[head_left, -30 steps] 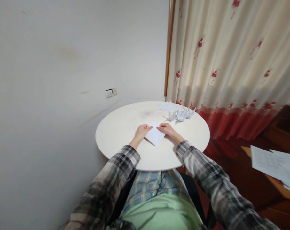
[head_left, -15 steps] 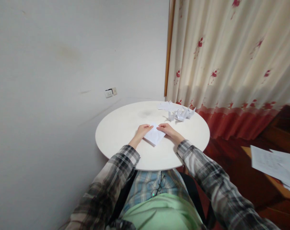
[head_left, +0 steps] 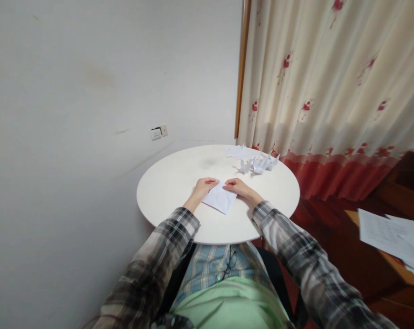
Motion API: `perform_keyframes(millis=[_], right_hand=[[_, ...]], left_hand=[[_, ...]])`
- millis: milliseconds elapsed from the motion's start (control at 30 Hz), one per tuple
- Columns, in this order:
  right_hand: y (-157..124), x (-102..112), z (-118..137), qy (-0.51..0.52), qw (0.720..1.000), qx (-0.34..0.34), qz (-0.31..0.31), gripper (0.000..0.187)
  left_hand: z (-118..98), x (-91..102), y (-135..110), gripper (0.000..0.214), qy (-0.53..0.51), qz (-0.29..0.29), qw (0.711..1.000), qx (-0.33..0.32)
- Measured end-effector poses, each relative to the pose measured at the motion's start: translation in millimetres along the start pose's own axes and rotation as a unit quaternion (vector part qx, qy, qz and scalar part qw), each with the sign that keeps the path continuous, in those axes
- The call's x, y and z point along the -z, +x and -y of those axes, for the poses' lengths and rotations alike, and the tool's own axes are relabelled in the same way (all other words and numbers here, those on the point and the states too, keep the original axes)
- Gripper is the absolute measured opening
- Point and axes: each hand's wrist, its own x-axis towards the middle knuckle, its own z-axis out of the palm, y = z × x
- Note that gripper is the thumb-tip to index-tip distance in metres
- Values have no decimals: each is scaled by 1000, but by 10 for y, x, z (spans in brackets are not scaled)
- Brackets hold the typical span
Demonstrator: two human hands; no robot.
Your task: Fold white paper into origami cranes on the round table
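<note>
We pinch paper between our left hand and right hand, fingers nearly closed on its far edges at the table; its near corner has shifted toward the right hand's side, suggesting a turn.

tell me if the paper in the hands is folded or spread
Folded, it seems: faint crease-like lines show on the white paper between the left hand and right hand. Layer count: cannot tell.

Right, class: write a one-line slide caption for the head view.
Left hand and right hand hold white paper at a round table, folded paper shapes beyond.
</note>
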Motion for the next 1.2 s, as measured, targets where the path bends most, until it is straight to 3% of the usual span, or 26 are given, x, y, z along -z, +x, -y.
perform_keyframes(millis=[500, 867, 1200], right_hand=[[9, -30, -22, -15, 1000, 7, 1, 20], [107, -15, -93, -2, 995, 37, -97, 25], [117, -21, -82, 60, 992, 19, -113, 23]], left_hand=[[6, 10, -1, 29, 43, 0, 998, -41], [139, 28, 84, 36, 100, -33, 994, -20], [102, 6, 63, 35, 112, -45, 992, -40]])
